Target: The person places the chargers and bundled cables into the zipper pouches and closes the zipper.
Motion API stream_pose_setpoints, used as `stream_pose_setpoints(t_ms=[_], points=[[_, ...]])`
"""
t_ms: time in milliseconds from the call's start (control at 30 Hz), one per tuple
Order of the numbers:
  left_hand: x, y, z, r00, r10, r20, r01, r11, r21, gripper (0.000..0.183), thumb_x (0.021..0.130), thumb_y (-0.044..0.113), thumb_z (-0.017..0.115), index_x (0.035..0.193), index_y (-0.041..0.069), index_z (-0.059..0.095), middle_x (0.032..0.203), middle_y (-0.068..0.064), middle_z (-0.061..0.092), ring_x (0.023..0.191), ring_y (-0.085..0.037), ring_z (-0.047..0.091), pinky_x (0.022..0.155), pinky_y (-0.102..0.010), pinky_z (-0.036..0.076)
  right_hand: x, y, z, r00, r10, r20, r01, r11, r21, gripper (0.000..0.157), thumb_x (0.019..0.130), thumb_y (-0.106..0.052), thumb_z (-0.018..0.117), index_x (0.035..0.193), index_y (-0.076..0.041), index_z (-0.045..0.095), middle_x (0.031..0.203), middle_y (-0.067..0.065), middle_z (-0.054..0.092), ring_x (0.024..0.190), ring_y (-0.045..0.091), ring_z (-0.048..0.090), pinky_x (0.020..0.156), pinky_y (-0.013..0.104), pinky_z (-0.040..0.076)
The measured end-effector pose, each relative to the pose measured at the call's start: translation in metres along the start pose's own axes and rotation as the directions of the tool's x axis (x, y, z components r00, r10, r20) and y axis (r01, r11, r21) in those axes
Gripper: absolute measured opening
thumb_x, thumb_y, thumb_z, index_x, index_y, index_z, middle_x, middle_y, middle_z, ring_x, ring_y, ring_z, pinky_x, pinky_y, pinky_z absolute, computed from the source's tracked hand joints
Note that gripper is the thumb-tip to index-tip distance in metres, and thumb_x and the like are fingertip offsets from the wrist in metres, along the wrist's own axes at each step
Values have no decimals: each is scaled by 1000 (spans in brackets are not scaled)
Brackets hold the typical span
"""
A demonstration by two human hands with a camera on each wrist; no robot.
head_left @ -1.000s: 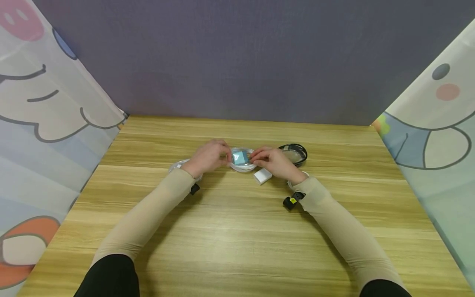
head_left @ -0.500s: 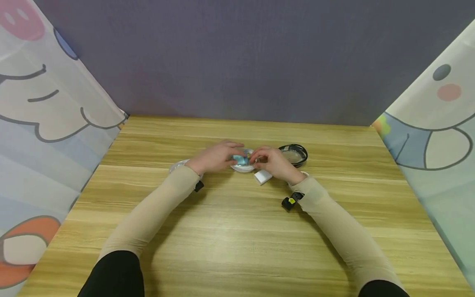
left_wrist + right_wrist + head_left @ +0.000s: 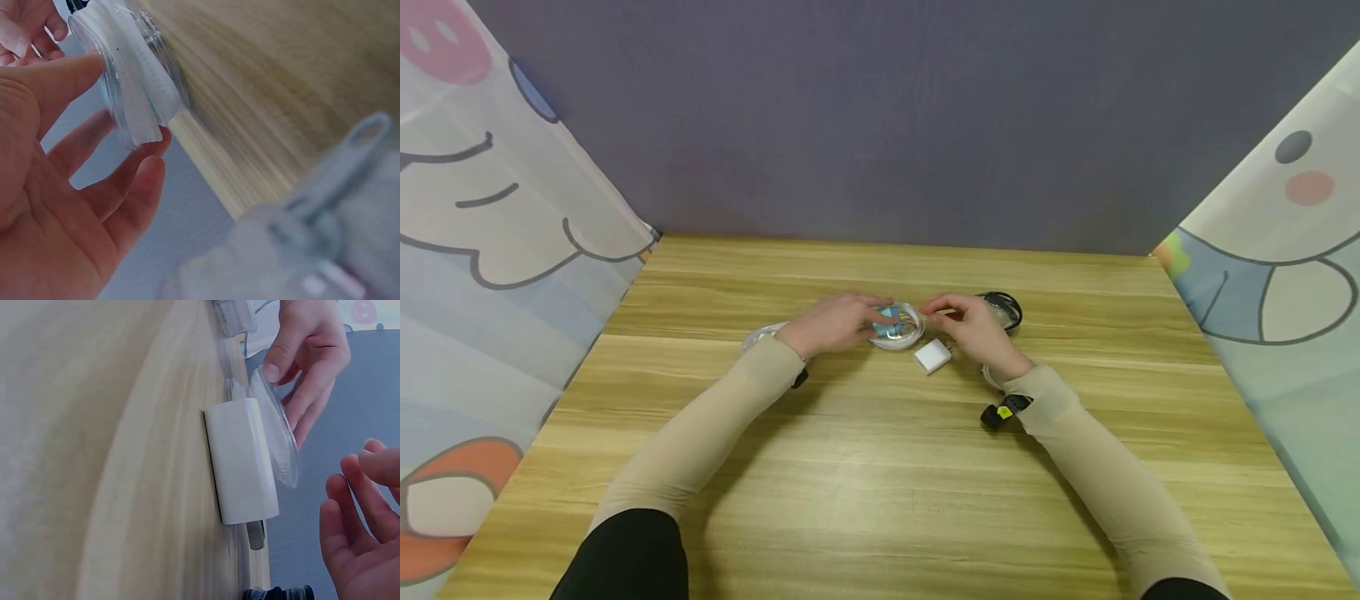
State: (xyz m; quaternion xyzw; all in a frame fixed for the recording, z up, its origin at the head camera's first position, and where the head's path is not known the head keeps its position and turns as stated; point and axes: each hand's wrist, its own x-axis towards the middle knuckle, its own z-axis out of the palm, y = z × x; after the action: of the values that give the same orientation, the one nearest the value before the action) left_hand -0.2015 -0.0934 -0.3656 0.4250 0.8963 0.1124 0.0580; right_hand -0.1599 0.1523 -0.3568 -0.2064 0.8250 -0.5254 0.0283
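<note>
A round clear pouch with a white zipper rim lies near the middle of the table, a light-blue item showing inside. My left hand grips its left side; in the left wrist view the thumb lies on one face and fingertips reach the lower rim of the pouch. Just off its right edge is my right hand, fingers loosely bent. The right wrist view shows nothing between those fingers. A white plug charger lies between the pouch and my right wrist, its metal prong visible.
A black-rimmed round pouch lies behind my right hand. Another clear pouch is partly hidden by my left wrist, and a white-rimmed thing by my right one. A grey panel rises behind the wooden table.
My left hand has shifted right onto the pouch, covering part of the blue item. The right hand has moved from the pouch's right edge slightly rightward, uncovering more of the charger.
</note>
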Motion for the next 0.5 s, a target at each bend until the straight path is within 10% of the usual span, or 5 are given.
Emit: stream_pose_setpoints(t_ms=[367,500], points=[[-6,0,2,1000,0,-13,0,999,-35,41,87,19,67,126,25,59,142,-3,43,117,-23,53,79,-34,51,-17,0,-9,997,76,-15,-74,993,93,19,91,-4,58,107,5,64,111,19,63,102,27,58,81,24,48],[-16,1,2,1000,-7,0,7,1000,-30,40,86,22,68,125,27,60,143,0,43,77,-14,61,55,-26,44,-21,2,-10,997,75,-2,-74,992,101,19,91,-3,58,107,7,63,111,19,63,102,29,58,82,27,50]])
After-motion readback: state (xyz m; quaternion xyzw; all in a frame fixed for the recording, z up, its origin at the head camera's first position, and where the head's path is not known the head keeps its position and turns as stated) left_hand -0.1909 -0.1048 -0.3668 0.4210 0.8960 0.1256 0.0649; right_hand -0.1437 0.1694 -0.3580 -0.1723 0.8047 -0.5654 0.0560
